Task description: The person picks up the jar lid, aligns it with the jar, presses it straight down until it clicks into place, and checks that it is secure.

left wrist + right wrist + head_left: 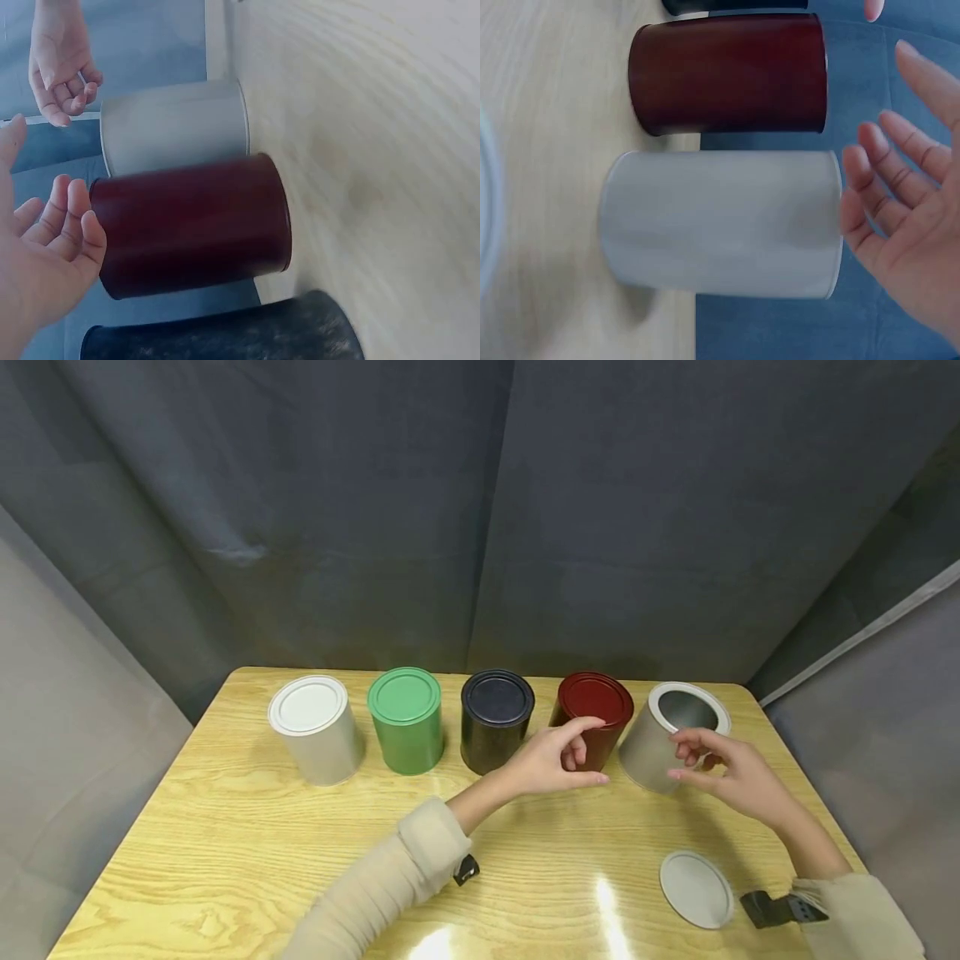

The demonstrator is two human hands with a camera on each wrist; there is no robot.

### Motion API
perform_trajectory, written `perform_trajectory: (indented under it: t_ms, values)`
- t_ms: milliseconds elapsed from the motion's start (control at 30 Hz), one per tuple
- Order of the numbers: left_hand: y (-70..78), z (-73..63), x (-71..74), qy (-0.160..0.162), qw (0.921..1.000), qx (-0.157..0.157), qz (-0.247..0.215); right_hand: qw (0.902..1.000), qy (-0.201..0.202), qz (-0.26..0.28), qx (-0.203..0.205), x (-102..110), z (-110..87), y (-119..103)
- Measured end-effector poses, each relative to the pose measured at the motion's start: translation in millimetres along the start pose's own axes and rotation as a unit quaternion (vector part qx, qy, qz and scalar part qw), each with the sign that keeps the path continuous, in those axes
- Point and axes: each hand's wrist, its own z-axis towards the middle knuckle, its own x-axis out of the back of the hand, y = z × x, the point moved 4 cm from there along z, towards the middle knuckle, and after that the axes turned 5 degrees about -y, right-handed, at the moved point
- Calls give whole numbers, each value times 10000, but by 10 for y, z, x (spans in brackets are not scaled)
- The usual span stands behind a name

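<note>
My left hand [558,760] hovers by the dark red can [597,700], thumb and fingers spread apart with nothing between them. That can has its red lid on. At the far right stands an unlidded light grey can [647,750], its metallic inside showing. My right hand [731,770] is just in front of its rim, fingers loosely curved and holding nothing. In the right wrist view those fingertips are close to the top edge of the grey can [724,225]. A round, pale grey lid [697,890] lies flat on the table, nearer me than the grey can.
Left of the red can stand a black can [497,718], a green can [408,722] and a white can [318,731], all lidded. They form a row along the back of the wooden table [225,843]. Dark grey curtains [480,510] hang behind it.
</note>
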Motion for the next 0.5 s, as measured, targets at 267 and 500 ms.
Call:
perform_trajectory:
  t_ms: [267, 500]
  values:
    - [-39, -91, -188, -146, 9998, 33, -148, 9990, -86, 436, 19, -65, -260, 71]
    - [-14, -119, -317, -254, 9996, -21, -108, 9988, -91, 433, -229, -103, -453, 175]
